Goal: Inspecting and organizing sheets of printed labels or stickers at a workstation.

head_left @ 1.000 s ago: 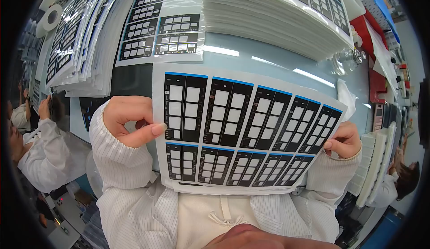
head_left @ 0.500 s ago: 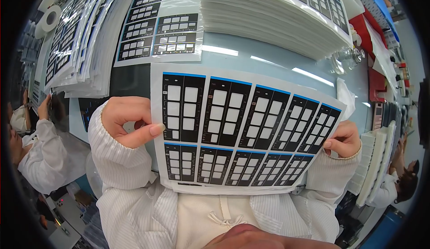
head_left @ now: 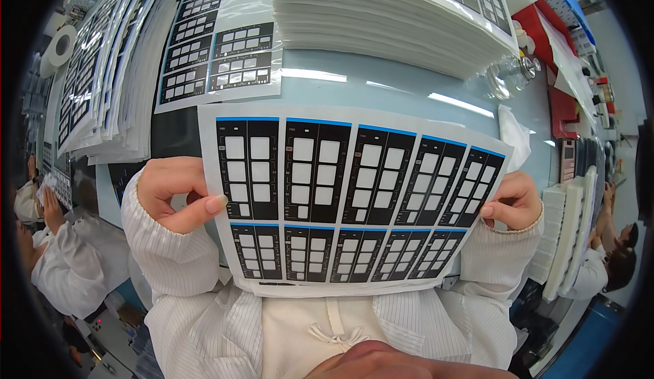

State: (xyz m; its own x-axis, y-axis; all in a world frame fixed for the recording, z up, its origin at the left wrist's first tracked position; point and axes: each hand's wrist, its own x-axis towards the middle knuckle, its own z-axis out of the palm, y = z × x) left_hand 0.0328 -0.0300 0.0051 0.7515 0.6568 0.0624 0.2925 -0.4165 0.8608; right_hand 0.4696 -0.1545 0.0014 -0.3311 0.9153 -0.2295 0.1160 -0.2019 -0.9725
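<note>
A printed label sheet (head_left: pixel 344 224) is held up before me, white with two rows of black panels. The panels carry pale windows and blue top strips. At its left edge my left hand (head_left: pixel 178 195) is closed, thumb on the face and the other fingers behind. My right hand (head_left: pixel 512 202) pinches the opposite edge the same way. The sheet tilts toward me, its lower edge near my chest; more paper edges show under it, and I cannot tell how many layers there are.
A tall stack of white sheets (head_left: pixel 388 28) stands at the far side. Left of it lie a glossy panel sheet (head_left: pixel 248 46) and a leaning pile of sheets (head_left: pixel 105 66). A glass jar (head_left: pixel 507 79) and crumpled white tissue (head_left: pixel 514 137) are at right. Co-workers sit on both sides.
The view has shifted, so the sheet and both hands appear slightly further left. My grip on both edges is the same. A co-worker's hand at the left has moved.
</note>
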